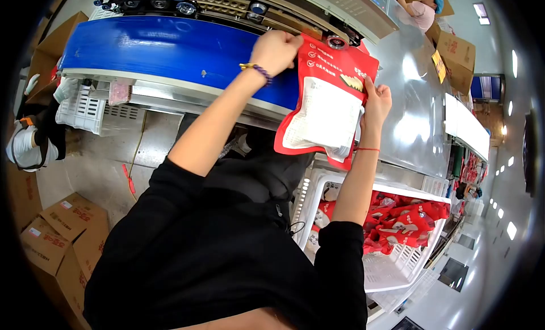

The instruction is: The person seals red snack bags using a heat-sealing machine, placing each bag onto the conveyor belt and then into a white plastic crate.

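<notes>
A red printed pouch (335, 63) with a large white panel hangs upright in front of me at the machine's edge. Its top left corner is pinched in my left hand (277, 53), whose fingers are closed. My right hand (376, 104) grips the right edge with the thumb on the front; its other fingers are partly behind the pouch. Right behind the pouch's top edge is the sealing machine (261, 12) with its rollers and wheels. The blue conveyor belt (170, 46) runs along below the machine, beside my left forearm.
A white plastic basket (392, 276) holding several red pouches (400, 225) stands below my right forearm. To the right is a steel table (403, 97). Cardboard boxes (65, 233) lie at lower left. One co-worker (421, 13) is at upper right, another person (37, 140) at far left.
</notes>
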Demonstrator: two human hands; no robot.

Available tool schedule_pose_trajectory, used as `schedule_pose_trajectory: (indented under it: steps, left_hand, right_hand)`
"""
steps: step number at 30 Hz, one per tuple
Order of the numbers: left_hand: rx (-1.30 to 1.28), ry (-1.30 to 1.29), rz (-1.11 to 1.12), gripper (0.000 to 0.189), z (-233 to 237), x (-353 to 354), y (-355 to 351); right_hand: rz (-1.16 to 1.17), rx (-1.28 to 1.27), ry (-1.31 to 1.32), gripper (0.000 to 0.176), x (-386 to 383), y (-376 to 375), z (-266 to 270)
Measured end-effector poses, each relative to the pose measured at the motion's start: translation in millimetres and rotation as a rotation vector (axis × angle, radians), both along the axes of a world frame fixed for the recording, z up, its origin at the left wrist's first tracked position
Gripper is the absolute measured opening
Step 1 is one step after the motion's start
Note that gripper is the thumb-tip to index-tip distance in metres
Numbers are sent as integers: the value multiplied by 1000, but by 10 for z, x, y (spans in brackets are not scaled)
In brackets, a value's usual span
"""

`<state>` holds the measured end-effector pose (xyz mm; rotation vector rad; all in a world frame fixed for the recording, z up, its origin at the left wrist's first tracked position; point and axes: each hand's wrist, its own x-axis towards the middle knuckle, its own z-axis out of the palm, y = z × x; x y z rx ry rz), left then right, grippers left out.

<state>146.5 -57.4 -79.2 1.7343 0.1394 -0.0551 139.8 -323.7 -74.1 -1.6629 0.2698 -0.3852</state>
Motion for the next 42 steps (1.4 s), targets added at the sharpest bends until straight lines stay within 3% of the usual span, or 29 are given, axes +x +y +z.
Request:
schedule_pose_trajectory:
  steps: [2, 4, 7, 8, 11, 13, 15, 17, 18, 19, 20, 22, 23, 25, 27, 28, 31, 33, 35, 36, 38, 39, 42]
  left_hand:
    - [284, -162, 14, 40, 19, -204, 467]
    - [315, -177, 117, 38, 153, -390, 596]
    - [166, -296, 227, 30, 419, -816, 667]
    - [158, -348, 179, 26, 519, -937, 643]
    - [-132, -385, -38, 20, 785, -1280, 380]
    - [-149, -366, -185, 21, 865, -1418, 236]
    - [-151, -305, -349, 23, 885, -1462, 115]
    - [-145, -216, -432, 24, 879, -1458, -68]
    - [-139, -147, -450, 24, 882, -1465, -163]
    - [-146, -144, -466, 24, 879, -1464, -250]
    - [-148, -113, -507, 24, 857, -1464, -332]
    - [-175, -137, -565, 23, 770, -1492, -488]
    - [-114, -113, -620, 23, 823, -1511, -537]
    - [-74, -94, -691, 22, 814, -1550, -621]
    - [-49, -128, -750, 22, 793, -1581, -648]
    - [-38, -126, -766, 22, 800, -1589, -639]
    - [-21, -130, -750, 20, 766, -1593, -591]
    - [-89, -123, -694, 14, 712, -1623, -589]
    - [-78, -214, -732, 13, 720, -1564, -561]
    - [-79, -220, -734, 13, 741, -1544, -579]
    - [-156, -399, -687, 36, 794, -1505, -633]
    - [-159, -408, -685, 36, 814, -1491, -650]
    - [-600, -298, -806, 73, 816, -1437, -656]
  right_hand:
    - [-8, 30, 17, 39, -6, 131, -14]
    - [8, 6, 22, 40, 71, 330, 22]
    - [84, 89, 122, 31, -21, 723, 195]
    - [158, 105, 140, 29, 63, 642, 2]
    - [256, 28, 39, 30, -216, 447, 163]
    - [-84, -550, -122, 24, -576, 40, 299]
    - [-438, -762, -224, 24, -1032, -614, 394]
    - [-825, -1165, -144, 28, -1675, -1506, 427]
    - [-1034, -1356, 38, 30, -2086, -1681, 627]
    - [-1070, -1325, 393, 38, -2419, -1799, 915]
    - [-1324, -1473, 164, 32, -2753, -2231, 730]
    - [-1518, -1557, 385, 59, -3325, -2673, 650]
    - [-1597, -1551, 452, 61, -3547, -2916, 568]
    - [-1402, -1268, 653, 51, -3834, -3198, 480]
    - [-1196, -1032, 276, 37, -3951, -3260, 428]
    - [-1180, -1082, 296, 30, -3963, -3216, 447]
    - [-1159, -1042, -24, 26, -3730, -2665, 727]
    - [-966, -602, -131, 24, -3653, -2351, 963]
    - [-836, -484, -217, 26, -3551, -1902, 1200]
    - [-642, -408, -152, 26, -3545, -1709, 1282]
    - [-269, -295, -67, 26, -3425, -1331, 1379]
    - [-89, -256, -47, 26, -3320, -1129, 1395]
    - [375, -345, -74, 27, -2854, -593, 1428]
